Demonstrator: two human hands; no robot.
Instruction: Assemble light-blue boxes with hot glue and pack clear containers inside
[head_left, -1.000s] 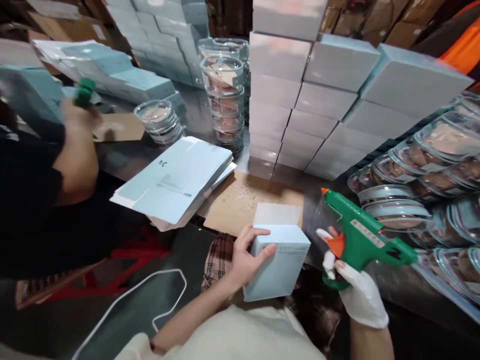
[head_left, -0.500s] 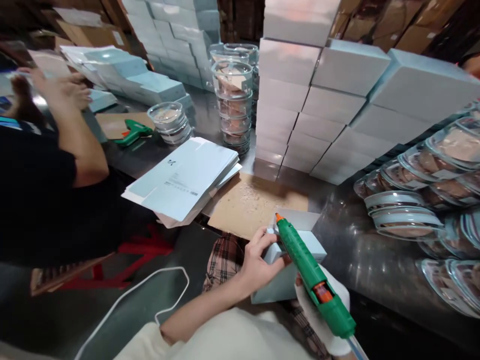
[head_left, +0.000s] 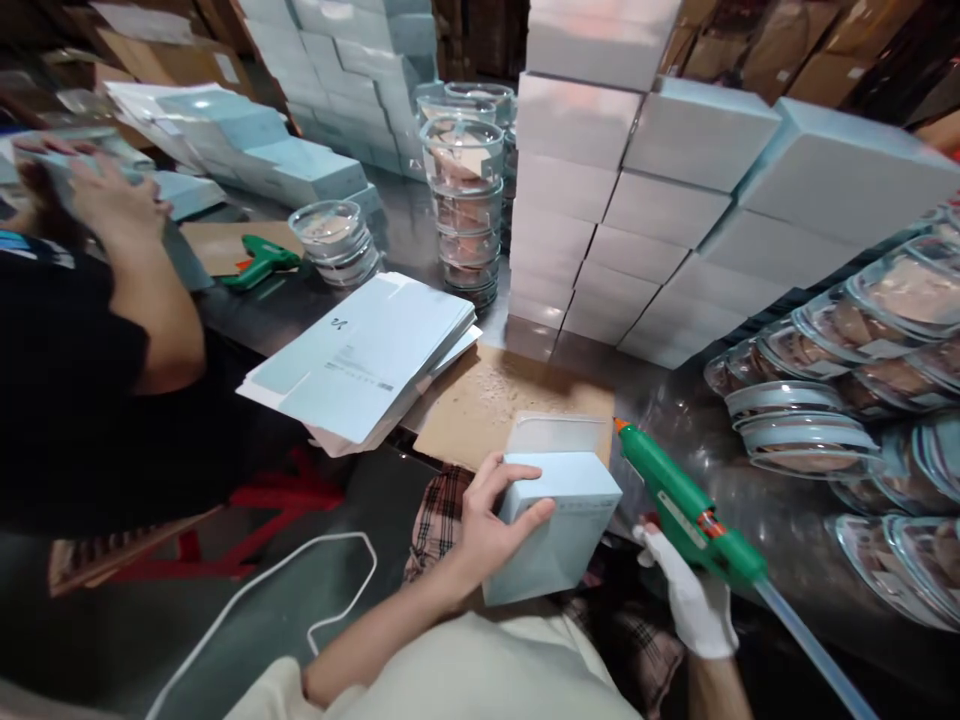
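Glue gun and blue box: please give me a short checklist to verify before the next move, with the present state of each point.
1. Left hand grips the blue box: ok.
2. Gloved right hand holds the green glue gun: ok.
3. Nozzle away from the bare fingers: ok, it points off the box's right side.
4. Box flap standing open: ok.
5. Glue already on the flap: cannot tell.
6. Cardboard sheet under the work area: ok, with specks on it.
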